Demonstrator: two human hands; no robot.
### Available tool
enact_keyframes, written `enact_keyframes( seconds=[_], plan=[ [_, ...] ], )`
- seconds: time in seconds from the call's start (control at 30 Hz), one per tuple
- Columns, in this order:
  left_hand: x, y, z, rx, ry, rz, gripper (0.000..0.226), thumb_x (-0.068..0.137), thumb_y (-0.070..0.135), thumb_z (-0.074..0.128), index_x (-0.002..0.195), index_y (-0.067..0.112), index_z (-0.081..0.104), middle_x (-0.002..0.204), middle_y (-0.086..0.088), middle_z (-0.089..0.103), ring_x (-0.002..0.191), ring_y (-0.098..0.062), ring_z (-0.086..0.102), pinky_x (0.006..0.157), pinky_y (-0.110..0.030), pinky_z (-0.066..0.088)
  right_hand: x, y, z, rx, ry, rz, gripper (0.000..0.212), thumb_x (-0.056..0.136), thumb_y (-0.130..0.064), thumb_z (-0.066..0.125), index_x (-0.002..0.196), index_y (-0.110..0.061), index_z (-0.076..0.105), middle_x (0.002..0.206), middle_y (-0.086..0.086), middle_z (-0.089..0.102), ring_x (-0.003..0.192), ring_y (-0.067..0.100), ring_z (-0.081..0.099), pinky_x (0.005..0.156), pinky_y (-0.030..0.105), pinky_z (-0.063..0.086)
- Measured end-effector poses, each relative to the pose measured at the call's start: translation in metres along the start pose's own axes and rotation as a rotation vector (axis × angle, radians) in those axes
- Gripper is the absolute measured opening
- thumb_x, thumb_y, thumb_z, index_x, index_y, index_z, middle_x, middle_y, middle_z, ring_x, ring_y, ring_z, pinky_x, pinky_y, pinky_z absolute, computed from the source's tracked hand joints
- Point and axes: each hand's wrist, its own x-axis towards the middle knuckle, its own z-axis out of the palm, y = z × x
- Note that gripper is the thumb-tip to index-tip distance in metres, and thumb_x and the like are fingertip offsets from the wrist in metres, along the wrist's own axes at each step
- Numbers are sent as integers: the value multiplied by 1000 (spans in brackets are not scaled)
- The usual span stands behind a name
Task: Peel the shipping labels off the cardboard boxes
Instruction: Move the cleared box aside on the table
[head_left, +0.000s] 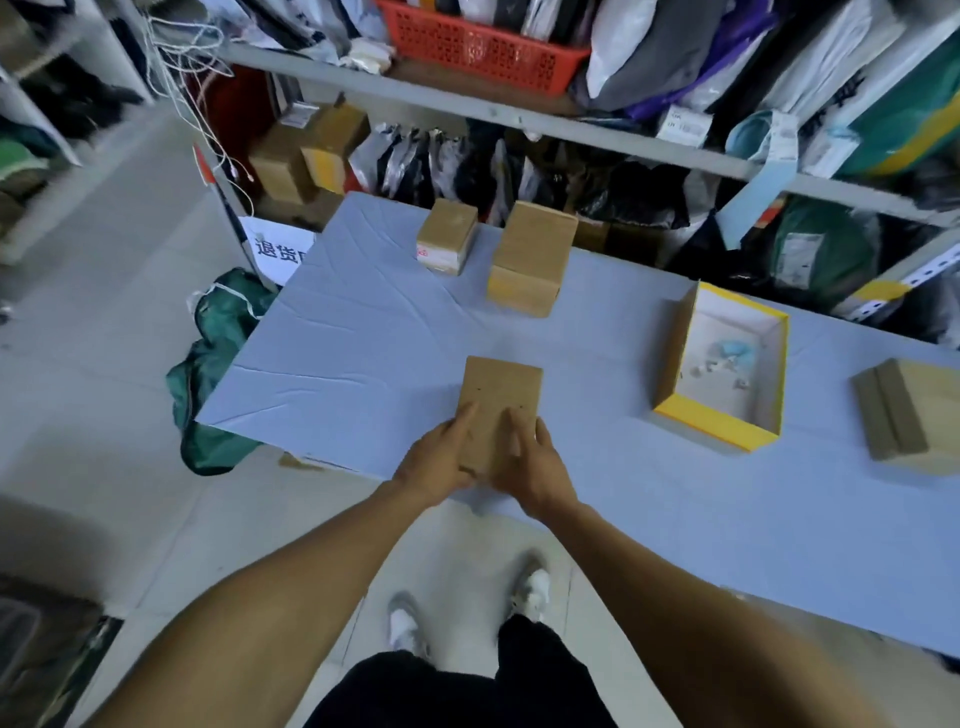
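A plain brown cardboard box (501, 395) lies near the front edge of the blue table (363, 332). My left hand (434, 462) grips its near left corner, fingers on top. My right hand (530, 462) grips its near right side, fingers lying over the top face. No label shows on the upper face. Farther back stand a small box (448, 235) with a white and red label on its front and a bigger box (532, 260) with yellow tape. Another brown box (909, 410) lies at the right edge.
An open box (724, 369) with a yellow rim holds paper scraps, right of centre. Shelves (519, 122) packed with parcels and a red basket (483, 47) stand behind the table. A green bag (218, 358) lies on the floor at the table's left.
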Motion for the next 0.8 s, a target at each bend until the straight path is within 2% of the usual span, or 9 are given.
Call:
enact_keyframes(
  seconds=[0.1,0.17,0.27,0.4,0.6,0.7,0.8],
  plan=[
    [-1,-16,-22,-47,38,7,89,85,27,72,154,35,17,146,-6,44,120,-24,52,90,-26,44,2,-21,2,-26,42,-73,80,84,-18,67,150,-31,23,161,6,13,124,31,51,95,37,47],
    [1,-29,-42,-12,69,44,91,85,30,74,154,35,15,143,-7,47,120,-25,53,85,-23,43,15,-37,7,-68,67,-110,74,83,-20,68,146,-30,31,157,1,24,112,28,58,88,36,51],
    [7,-49,-78,-16,108,38,90,82,32,76,154,29,21,142,-10,50,124,-27,52,93,-28,44,45,-67,13,-68,66,-152,70,83,-32,69,143,-34,35,156,-4,26,116,26,57,89,36,51],
    [30,-74,-129,-19,183,-17,92,81,31,77,154,28,22,146,-9,47,129,-28,48,99,-33,44,96,-113,19,-97,60,-235,71,83,-44,68,144,-36,33,158,0,24,119,29,56,91,38,51],
    [96,-111,-209,-1,243,-88,94,78,25,80,153,30,23,136,-13,53,120,-29,53,96,-36,46,189,-182,21,-67,30,-320,68,86,-34,65,146,-34,32,160,2,19,118,33,56,87,35,49],
    [137,-123,-242,32,230,-70,93,78,22,79,153,28,25,143,-9,50,126,-26,50,97,-28,41,230,-208,18,-73,29,-294,68,85,-26,61,146,-30,31,160,4,17,111,34,59,81,34,52],
    [180,-136,-268,27,235,-27,88,78,12,79,151,24,30,143,-8,50,128,-26,49,96,-23,37,271,-229,16,-107,45,-263,70,84,-19,59,147,-28,29,160,6,13,105,35,61,80,40,55]
  ],
)
